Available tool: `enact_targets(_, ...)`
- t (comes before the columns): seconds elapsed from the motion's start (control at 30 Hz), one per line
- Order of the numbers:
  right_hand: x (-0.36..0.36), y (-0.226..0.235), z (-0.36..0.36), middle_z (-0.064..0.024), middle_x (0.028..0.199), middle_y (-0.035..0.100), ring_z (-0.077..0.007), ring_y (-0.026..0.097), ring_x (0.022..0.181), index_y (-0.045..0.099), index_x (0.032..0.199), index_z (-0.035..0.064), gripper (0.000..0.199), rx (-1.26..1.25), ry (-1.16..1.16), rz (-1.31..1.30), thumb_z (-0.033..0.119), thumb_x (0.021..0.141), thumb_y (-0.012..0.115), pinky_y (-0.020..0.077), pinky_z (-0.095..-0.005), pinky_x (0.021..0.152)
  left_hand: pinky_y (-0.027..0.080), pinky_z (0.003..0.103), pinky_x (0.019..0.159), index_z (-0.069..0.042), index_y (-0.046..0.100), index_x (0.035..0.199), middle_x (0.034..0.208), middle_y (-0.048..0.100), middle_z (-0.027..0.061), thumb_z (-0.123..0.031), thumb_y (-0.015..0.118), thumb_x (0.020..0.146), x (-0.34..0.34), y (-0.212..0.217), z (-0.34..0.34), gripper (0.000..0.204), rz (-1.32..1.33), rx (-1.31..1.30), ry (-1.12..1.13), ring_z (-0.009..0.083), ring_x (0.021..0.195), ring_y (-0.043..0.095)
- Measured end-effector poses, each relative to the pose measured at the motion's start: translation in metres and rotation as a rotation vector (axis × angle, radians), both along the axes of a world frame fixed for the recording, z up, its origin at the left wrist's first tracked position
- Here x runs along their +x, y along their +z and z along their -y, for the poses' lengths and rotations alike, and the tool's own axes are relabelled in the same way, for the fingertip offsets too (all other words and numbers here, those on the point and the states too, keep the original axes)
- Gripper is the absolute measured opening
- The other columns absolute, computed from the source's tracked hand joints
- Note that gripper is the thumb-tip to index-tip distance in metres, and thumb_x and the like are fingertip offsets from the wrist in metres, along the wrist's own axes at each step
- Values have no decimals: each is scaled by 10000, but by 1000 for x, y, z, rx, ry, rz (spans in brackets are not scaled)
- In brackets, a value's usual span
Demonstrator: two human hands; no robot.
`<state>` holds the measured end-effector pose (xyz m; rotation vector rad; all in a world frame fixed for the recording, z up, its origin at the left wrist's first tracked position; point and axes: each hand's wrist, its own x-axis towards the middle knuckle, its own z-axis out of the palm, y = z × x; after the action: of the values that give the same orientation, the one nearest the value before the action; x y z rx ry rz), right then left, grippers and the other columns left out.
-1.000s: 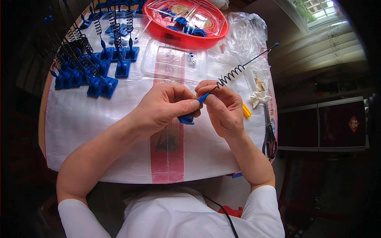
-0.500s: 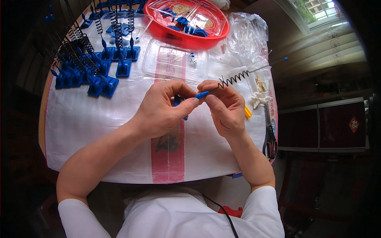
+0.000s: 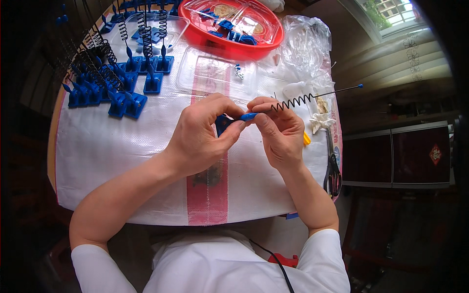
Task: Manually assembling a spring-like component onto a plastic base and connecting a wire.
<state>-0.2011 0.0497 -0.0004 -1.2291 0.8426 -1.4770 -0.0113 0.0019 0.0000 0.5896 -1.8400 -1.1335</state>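
Over the middle of the table, my left hand (image 3: 201, 133) is closed in a pinch on a blue plastic base (image 3: 222, 124), mostly hidden behind the fingers. From that base a tapered blue sleeve (image 3: 248, 116) points right, between the fingertips of both hands. My right hand (image 3: 282, 136) pinches where the sleeve meets a black coil spring (image 3: 294, 101). Beyond this hand the spring runs up to the right into a straight wire with a small blue tip (image 3: 360, 86). The exact joint is covered by my right fingers.
Several finished-looking blue bases with upright springs (image 3: 117, 103) crowd the far left. A red basin (image 3: 280, 39) holds clear trays and blue parts. Nearer stands a clear plastic tray (image 3: 183, 78) by small beads (image 3: 238, 71). Scissors (image 3: 333, 178) and a yellow object (image 3: 307, 139) lie right.
The spring's blue tip has swung down and to the right. The blue sleeve lies more level, and the base has tilted in my left hand. Both hands stay nearly in place.
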Motion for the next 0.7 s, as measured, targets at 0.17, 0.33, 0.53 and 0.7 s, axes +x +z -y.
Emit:
enact_targets(0.17, -5, 2, 1, -140, 1119, 630, -173, 625, 931, 672, 1054, -35, 156, 9, -19, -59, 23, 909, 670, 528, -312, 808, 506, 266, 756, 34, 677, 1026, 958, 652, 83, -32, 646, 899, -1, 1, -2, 146, -15, 57, -22, 129, 862, 620)
enact_targets(0.33, -11, 0, 4, -129, 1114, 641, -161, 617, 922, 686, 1049, -18, 152, 79, 13, -51, 34, 908, 666, 514, -305, 791, 506, 264, 676, 35, 709, 1003, 887, 687, 82, -140, 612, 941, -2, 0, -2, 210, -12, 427, -104, 129, 764, 642)
enact_targets(0.53, -16, 0, 8, -72, 1066, 675, -116, 617, 888, 694, 1065, 5, 180, 240, 96, 37, 69, 898, 678, 492, -261, 771, 560, 278, 794, 44, 677, 1074, 957, 699, 97, -153, 603, 976, -1, 5, 2, 232, -114, 848, -319, 128, 854, 671)
enact_targets(0.7, -18, 3, 10, -69, 1034, 679, -99, 603, 854, 690, 1074, -19, 206, 259, 153, 56, 90, 898, 679, 489, -253, 759, 592, 344, 822, 44, 651, 1098, 991, 702, 127, -147, 628, 957, 0, 5, 4, 238, -103, 1065, -386, 185, 879, 706)
